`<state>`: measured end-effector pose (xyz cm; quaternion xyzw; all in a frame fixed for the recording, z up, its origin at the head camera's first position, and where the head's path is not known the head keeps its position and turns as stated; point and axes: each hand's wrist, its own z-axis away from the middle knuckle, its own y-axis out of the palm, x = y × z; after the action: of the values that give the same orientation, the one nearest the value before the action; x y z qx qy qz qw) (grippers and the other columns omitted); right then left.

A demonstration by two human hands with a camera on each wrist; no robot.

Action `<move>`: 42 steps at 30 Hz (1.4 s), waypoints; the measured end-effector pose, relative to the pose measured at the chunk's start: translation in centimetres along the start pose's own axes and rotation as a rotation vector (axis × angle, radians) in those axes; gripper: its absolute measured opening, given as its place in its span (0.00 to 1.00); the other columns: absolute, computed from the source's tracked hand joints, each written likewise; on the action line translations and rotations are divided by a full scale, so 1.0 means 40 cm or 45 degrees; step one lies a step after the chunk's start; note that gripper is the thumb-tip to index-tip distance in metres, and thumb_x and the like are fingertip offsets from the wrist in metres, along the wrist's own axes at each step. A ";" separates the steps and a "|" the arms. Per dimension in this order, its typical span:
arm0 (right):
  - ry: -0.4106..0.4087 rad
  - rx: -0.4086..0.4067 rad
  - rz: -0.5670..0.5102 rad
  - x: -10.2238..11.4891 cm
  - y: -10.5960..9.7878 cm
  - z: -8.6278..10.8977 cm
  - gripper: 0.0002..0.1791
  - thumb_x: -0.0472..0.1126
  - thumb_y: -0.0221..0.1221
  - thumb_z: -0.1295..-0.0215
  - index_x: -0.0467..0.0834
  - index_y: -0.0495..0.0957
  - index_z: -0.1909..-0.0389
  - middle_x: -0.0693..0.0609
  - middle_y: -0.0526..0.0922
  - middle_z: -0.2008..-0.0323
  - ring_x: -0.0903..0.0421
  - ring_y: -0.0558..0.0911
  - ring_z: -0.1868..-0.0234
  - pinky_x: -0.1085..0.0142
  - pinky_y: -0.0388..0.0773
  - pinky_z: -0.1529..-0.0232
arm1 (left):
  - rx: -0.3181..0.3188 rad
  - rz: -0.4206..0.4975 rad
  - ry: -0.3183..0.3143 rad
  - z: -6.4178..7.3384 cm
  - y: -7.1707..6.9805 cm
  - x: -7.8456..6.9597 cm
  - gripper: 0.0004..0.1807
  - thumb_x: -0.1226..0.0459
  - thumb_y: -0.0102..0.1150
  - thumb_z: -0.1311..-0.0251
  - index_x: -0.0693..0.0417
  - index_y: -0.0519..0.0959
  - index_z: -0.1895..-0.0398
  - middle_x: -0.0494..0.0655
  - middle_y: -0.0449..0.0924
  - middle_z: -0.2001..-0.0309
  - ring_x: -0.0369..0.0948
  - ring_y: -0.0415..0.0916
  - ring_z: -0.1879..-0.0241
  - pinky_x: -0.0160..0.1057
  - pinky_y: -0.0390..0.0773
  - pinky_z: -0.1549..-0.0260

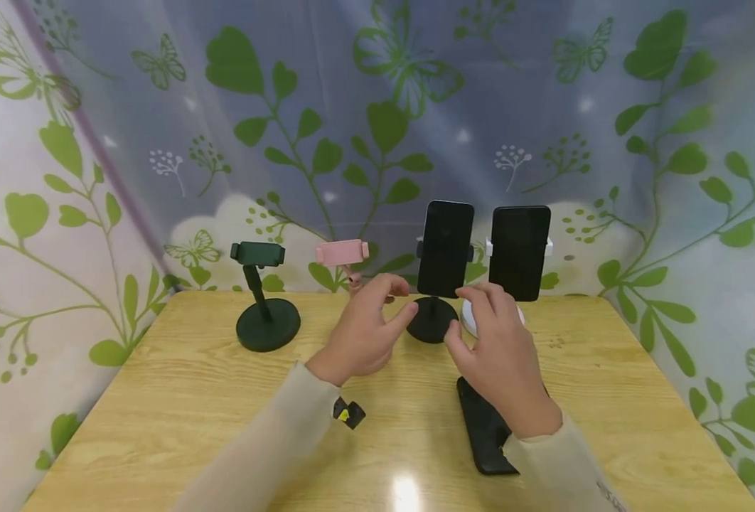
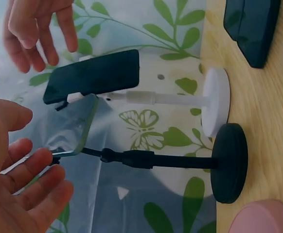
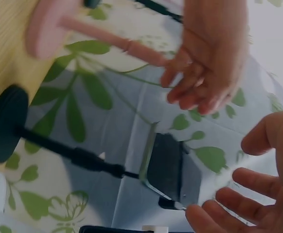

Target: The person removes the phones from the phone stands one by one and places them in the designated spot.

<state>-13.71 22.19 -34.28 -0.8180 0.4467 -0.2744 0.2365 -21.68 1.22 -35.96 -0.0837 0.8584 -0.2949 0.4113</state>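
Head view: our phone of interest, the black phone, sits upright in the clamp of the black stand, leaning slightly, between our two hands but above most of the fingers. Left hand is left of its lower end, with a visible gap there. Right hand has its foremost fingertips just beside the lower right corner. Left wrist view: our left fingers overlap the phone's edge in the picture; can't tell if they touch. Right wrist view: same story, a right fingertip lines up with the phone's edge, contact unclear.

Both hands read empty: fingers spread and loosely bent, nothing gripped. Our forearms come in from the near side of the worktop and angle inward, palms roughly facing each other, hands raised off the wood. Left sleeve and right sleeve both stop at the wrist.

Neighbours: second phone held in the white stand, just right of ours. Pink stand is partly behind our left hand; dark green stand further left. Dark phone-shaped slab lies flat under our right wrist, partly covered.
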 end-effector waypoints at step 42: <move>0.011 0.095 0.123 -0.064 -0.031 -0.146 0.28 0.42 0.61 0.32 0.35 0.72 0.33 0.34 0.68 0.33 0.38 0.77 0.48 0.55 0.75 0.81 | -0.036 1.059 -0.497 -0.178 0.071 0.040 0.18 0.52 0.46 0.19 0.54 0.74 0.40 0.46 0.80 0.56 0.40 0.80 0.60 0.38 0.81 0.58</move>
<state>-17.97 24.19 -29.78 -0.7849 0.4763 -0.2825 0.2779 -27.82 6.01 -35.18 0.2082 0.7295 -0.0718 0.6475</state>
